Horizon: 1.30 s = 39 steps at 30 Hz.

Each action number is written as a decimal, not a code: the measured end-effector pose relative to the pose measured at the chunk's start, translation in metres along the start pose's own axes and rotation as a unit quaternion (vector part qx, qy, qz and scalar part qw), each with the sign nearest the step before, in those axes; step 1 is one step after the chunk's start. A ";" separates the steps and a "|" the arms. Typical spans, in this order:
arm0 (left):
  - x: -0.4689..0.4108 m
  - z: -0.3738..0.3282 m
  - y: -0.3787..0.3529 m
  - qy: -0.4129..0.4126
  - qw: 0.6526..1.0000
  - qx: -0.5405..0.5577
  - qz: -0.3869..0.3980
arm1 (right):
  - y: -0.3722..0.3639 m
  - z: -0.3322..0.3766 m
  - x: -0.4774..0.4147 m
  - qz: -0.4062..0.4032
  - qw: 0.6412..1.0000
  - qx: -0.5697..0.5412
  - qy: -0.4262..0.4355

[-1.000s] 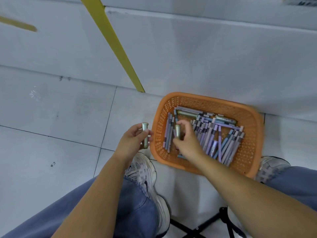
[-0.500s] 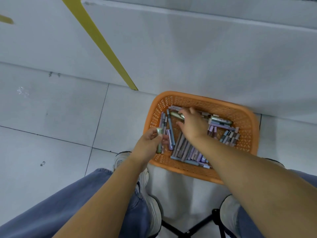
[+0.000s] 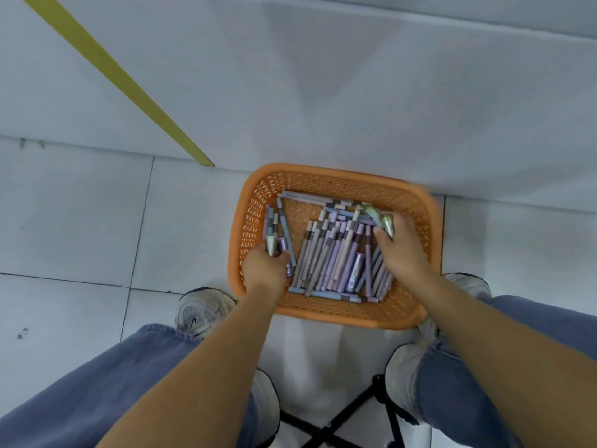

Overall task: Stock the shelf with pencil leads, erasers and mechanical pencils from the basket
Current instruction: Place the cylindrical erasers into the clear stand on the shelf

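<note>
— Basket [image 3: 323, 172]: where?
— On the floor. Left hand [image 3: 263, 273] grips a green tube [image 3: 270, 246] at its left edge, right hand [image 3: 403, 252] pinches a second tube [image 3: 387, 225] near its far-right corner. Seemingly gathering; next, lift both clear.

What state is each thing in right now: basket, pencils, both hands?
orange basket: upright on the floor, partly filled.
mechanical pencils: lying loose in the basket.
left hand: grips a green tube.
right hand: grips a second green tube.
</note>
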<state>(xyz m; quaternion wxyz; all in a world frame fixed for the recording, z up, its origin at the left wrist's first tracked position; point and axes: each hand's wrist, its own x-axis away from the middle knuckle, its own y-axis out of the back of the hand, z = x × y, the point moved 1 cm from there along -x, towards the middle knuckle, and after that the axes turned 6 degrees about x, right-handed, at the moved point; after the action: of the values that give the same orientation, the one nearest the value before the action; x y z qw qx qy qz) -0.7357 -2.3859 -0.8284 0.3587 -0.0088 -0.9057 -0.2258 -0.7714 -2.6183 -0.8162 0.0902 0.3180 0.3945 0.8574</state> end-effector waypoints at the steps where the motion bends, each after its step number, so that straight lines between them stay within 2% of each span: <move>1: 0.000 -0.001 -0.002 -0.005 1.000 -0.008 -0.003 | 0.002 -0.002 -0.005 -0.012 1.000 0.017 0.002; 6: -0.003 0.000 -0.007 -0.010 0.998 -0.052 0.028 | 0.000 -0.004 -0.026 -0.010 0.997 0.073 0.019; 16: -0.004 0.002 0.008 -0.026 0.990 0.002 0.138 | -0.003 -0.002 -0.030 0.002 0.990 0.143 0.005; 18: 0.000 -0.005 0.009 -0.022 0.987 0.018 0.158 | 0.004 0.003 -0.020 0.000 0.992 0.124 0.019; 20: 0.009 -0.016 0.010 -0.018 0.982 0.049 0.182 | 0.012 0.014 -0.004 0.017 0.999 0.040 0.022; 22: 0.020 -0.035 0.012 -0.002 0.972 0.097 0.214 | 0.023 0.030 0.014 0.069 0.995 -0.072 0.019; 25: 0.040 -0.069 0.016 0.000 0.949 0.158 0.273 | 0.050 0.062 0.038 0.144 0.977 -0.146 0.063; 30: 0.094 -0.134 0.039 -0.101 0.906 0.218 0.349 | 0.108 0.118 0.081 0.145 0.955 -0.198 0.164; 39: 0.185 -0.230 0.111 -0.207 0.899 0.212 0.324 | 0.207 0.195 0.151 0.143 0.920 -0.193 0.309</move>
<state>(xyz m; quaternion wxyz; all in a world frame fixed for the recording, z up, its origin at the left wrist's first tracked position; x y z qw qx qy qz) -0.7048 -2.4086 -0.5152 0.2096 -0.2719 -0.9332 0.1066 -0.7494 -2.5757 -0.4985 -0.0997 0.0669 0.1797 0.9764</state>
